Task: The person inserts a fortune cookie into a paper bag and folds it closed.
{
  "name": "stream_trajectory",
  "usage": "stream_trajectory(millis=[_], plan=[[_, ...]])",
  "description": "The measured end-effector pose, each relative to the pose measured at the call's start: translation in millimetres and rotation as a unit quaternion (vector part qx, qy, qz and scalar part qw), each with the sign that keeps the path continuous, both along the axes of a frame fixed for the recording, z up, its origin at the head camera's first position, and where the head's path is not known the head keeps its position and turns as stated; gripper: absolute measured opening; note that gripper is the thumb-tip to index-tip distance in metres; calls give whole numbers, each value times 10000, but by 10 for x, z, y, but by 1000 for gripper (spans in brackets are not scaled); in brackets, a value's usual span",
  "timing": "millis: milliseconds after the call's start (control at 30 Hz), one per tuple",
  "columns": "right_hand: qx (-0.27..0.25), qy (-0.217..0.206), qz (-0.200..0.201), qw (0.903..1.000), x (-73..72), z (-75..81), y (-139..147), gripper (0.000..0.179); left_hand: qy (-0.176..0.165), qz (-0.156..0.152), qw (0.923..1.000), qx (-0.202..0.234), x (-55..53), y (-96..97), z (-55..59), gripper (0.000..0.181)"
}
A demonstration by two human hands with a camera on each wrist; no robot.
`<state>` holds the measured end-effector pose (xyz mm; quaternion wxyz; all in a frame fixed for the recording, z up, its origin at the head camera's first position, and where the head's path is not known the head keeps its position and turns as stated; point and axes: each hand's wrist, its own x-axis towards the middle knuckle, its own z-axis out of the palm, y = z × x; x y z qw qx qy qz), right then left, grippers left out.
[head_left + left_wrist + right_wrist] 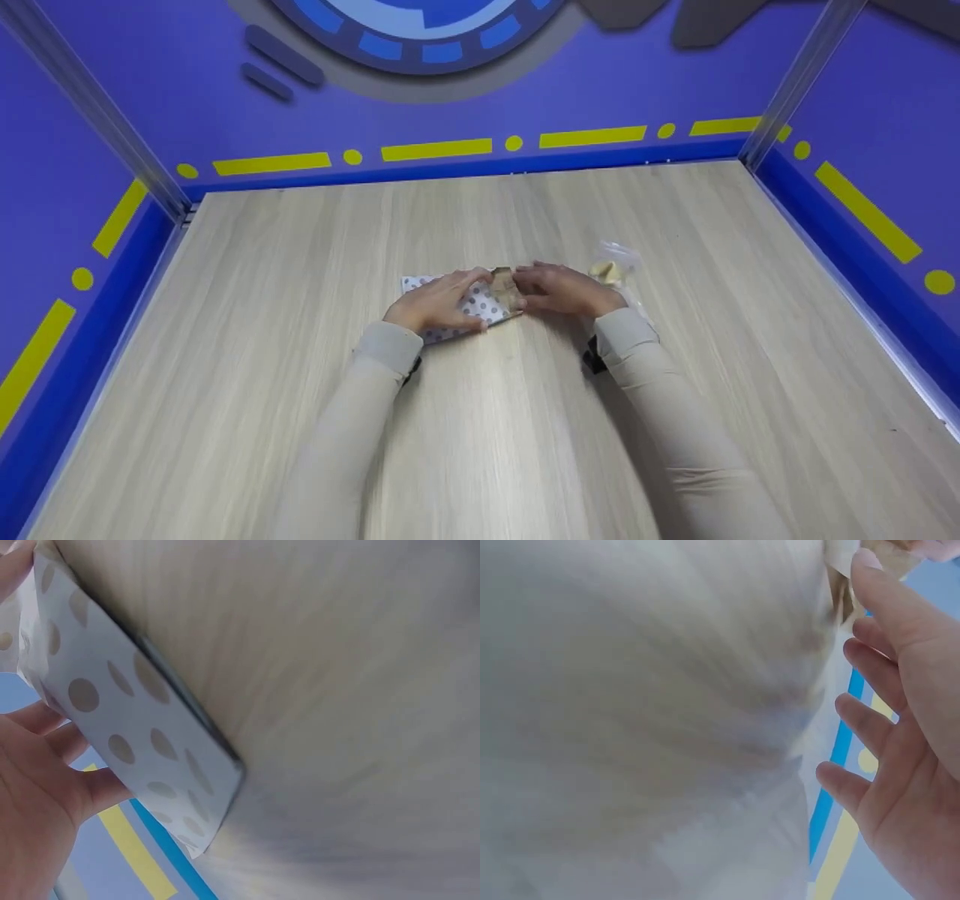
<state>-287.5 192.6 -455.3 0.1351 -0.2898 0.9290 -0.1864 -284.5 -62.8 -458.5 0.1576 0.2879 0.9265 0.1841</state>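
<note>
A flat packet in white paper with grey-brown dots (486, 304) lies on the table, its plain brown paper end (506, 289) facing right. My left hand (442, 301) spans the packet and holds it, thumb at the near edge and fingers towards the far edge. In the left wrist view the dotted wrapping paper (150, 742) shows a thin dark edge beneath it. At the brown end is my right hand (559, 289), its thumb and fingertips touching the paper. The right wrist view shows the spread fingers (862, 720) and a crumpled bit of brown paper (844, 596) by the thumb.
Just beyond my right wrist lies a clear plastic bag (621, 255) with a pale yellow thing (607, 271) in it, partly hidden by the hand. Blue-purple panels (450, 120) with yellow marks enclose the wood-grain table (300, 247) at the back and sides.
</note>
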Motion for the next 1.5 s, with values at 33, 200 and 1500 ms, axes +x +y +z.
stream_trajectory(millis=[33, 200, 1500], plan=[[-53, -15, -16, 10000, -2, 13, 11, 55, -6, -7, 10000, 13, 1, -5, 2, 77], [-242, -156, -432, 9987, 7, 101, 77, 53, -17, -52, 9999, 115, 1, -38, 4, 76], [-549, 276, -1921, 9795, -58, 309, 1134, 46, -195, -65, 9974, 690, 36, -186, 0, 69]])
